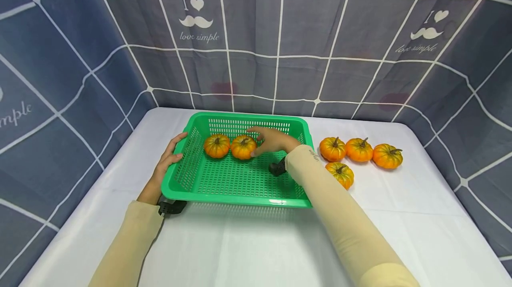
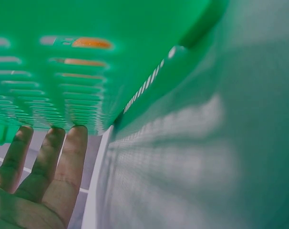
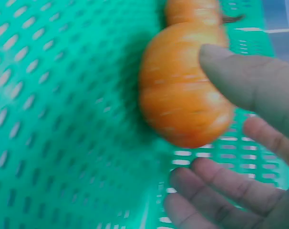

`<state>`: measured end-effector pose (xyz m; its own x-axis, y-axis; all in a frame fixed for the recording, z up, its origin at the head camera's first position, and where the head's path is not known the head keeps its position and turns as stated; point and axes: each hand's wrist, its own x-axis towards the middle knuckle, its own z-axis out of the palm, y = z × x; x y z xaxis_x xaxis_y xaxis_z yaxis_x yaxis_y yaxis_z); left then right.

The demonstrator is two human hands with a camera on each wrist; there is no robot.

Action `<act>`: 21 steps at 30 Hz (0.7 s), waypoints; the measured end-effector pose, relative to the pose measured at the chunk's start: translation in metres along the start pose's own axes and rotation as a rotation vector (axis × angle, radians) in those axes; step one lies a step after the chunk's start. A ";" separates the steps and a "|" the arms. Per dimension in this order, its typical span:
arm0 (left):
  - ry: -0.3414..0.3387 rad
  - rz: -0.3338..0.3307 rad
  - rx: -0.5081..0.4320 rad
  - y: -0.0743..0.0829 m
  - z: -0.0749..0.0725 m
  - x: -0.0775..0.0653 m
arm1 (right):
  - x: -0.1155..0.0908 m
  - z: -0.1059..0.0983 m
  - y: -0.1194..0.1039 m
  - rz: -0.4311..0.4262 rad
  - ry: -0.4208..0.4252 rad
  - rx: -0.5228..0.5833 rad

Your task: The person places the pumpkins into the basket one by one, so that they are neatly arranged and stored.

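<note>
A green plastic basket (image 1: 208, 176) with slotted walls and floor sits on a white-covered surface (image 1: 248, 242). Two small orange pumpkins lie side by side inside it, near its far wall: the left pumpkin (image 1: 217, 145) and the right pumpkin (image 1: 242, 147), which touch or nearly touch each other.

The right hand (image 1: 272, 140) reaches into the basket from the right. Its fingers (image 3: 249, 86) are spread and relaxed around the right pumpkin; the thumb lies against the pumpkin's side in the right wrist view, but the other fingers are not curled round it, so the hand is released rather than grasping. The sleeve on this arm carries small dark lettering near the wrist, too small to read.

The left hand (image 1: 168, 158) rests against the outside of the basket's left wall, fingers (image 2: 63, 157) straight and laid along the plastic, gripping nothing. The left wrist view shows the fingertips touching the underside of the green rim.

Four more pumpkins (image 1: 360, 153) sit on the surface just to the right of the basket, three in a row and one in front of them.

Behind the surface hangs a blue-grey checked cloth (image 1: 320, 33), printed in white with "I", a heart, a moustache and the words "love simple"; the print appears twice in full and partly at the left edge.
</note>
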<state>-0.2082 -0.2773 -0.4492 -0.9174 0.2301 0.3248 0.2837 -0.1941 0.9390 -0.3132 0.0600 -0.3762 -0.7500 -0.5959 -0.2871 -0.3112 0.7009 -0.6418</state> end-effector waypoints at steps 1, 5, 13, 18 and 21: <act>-0.001 0.004 -0.002 0.000 0.000 0.000 | -0.001 -0.001 0.000 -0.006 0.003 0.018; 0.000 0.013 0.004 -0.002 -0.001 0.001 | -0.009 -0.006 -0.001 -0.049 0.010 0.102; -0.007 0.017 -0.025 -0.003 0.000 0.002 | -0.028 -0.013 -0.002 -0.134 0.069 0.167; 0.004 0.027 -0.008 -0.003 0.000 0.001 | -0.039 -0.015 -0.004 -0.205 0.113 0.216; 0.010 0.026 -0.003 -0.003 0.000 0.001 | -0.047 -0.016 -0.005 -0.240 0.137 0.255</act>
<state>-0.2097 -0.2769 -0.4517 -0.9123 0.2156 0.3482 0.3070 -0.2025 0.9299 -0.2855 0.0910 -0.3478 -0.7497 -0.6615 -0.0206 -0.3451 0.4173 -0.8407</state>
